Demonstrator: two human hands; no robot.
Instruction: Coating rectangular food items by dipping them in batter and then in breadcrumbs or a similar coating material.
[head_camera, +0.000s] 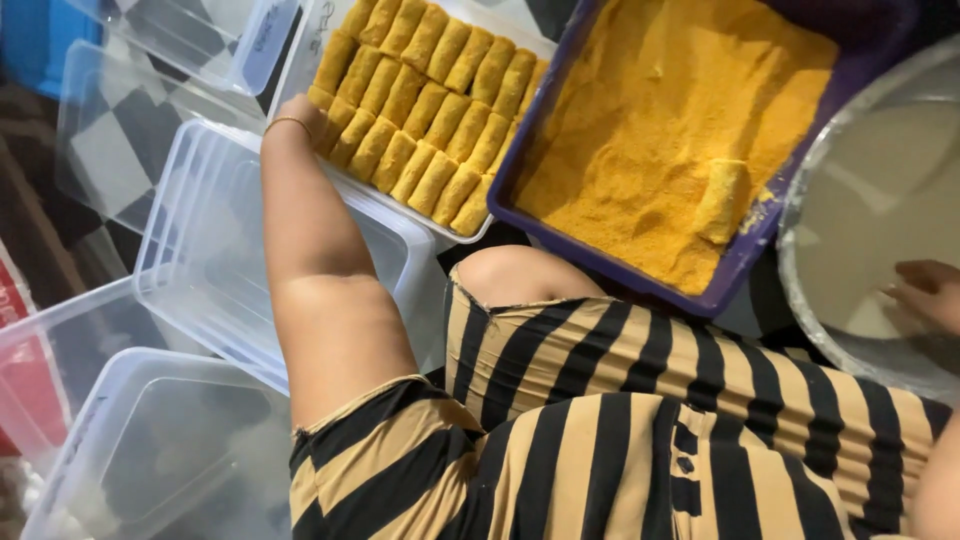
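Clothing striped in black and tan (600, 440) fills the near edge at six o'clock, with a bare knee (515, 272) rising above it. Empty clear plastic containers (200, 250) crowd the seven to ten o'clock side, stacked and overlapping. At three o'clock the right hand (930, 290) rests with fingers loosely spread in a round metal basin of pale batter (870, 210), holding nothing visible. Farther, at one o'clock, a purple tray of orange breadcrumbs (650, 130) holds one coated roll (722, 200). At eleven o'clock the left hand (300, 112) reaches the edge of a clear container of breaded rolls (425, 105), touching the nearest ones; its fingers are hidden, so its grip cannot be told. The rolls are golden-orange, stubby, packed in tight rows.
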